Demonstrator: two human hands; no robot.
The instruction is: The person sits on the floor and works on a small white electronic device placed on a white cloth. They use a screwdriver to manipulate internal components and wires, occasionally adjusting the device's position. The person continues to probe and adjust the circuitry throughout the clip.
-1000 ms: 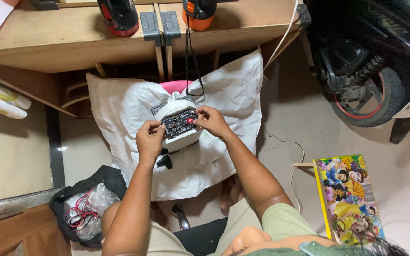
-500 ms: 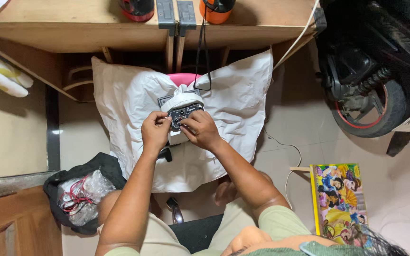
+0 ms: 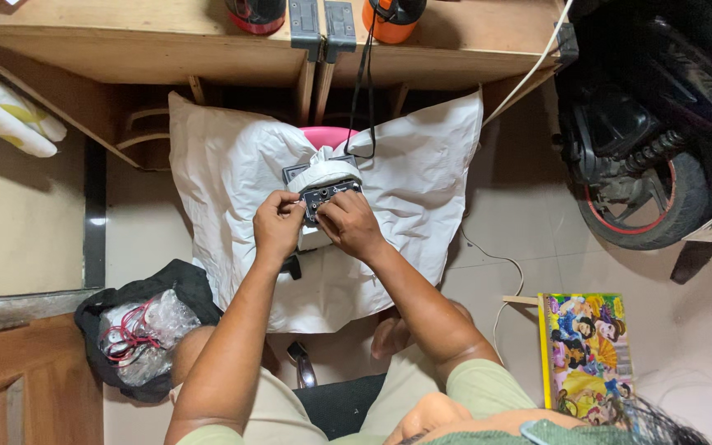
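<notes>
While both hands worked at it, sat a small white device with a dark panel of knobs and sockets (image 3: 329, 196) on a large white sheet (image 3: 232, 173) spread over the floor, just below the far wooden desk (image 3: 150, 49). Looked rigid and boxy, a hard plastic shell, probably light enough to turn with the fingers, though the little knobs and sockets on its face seemed the delicate part; best taken by the plain white sides or the underside, not by the panel. Left hand (image 3: 278, 227) was pinched together at the panel's left edge, fingertips closed on some small part too tiny to make out. Right hand (image 3: 352, 227) lay curled over the near right corner of the device, fingers pressed against the body and steadying it. Ran a thin black cable (image 3: 362, 91) from the desk's edge down to the device's far side.

Lay open at near left a black bag (image 3: 96, 309), holding clear plastic wrapping and a tangle of red wire (image 3: 129, 334). Peeked a pink rim (image 3: 329, 135) from under the sheet behind the device; contents hidden. Stood a scooter wheel (image 3: 657, 198) at far right, and a colourful picture book (image 3: 587, 350) at near right.
</notes>
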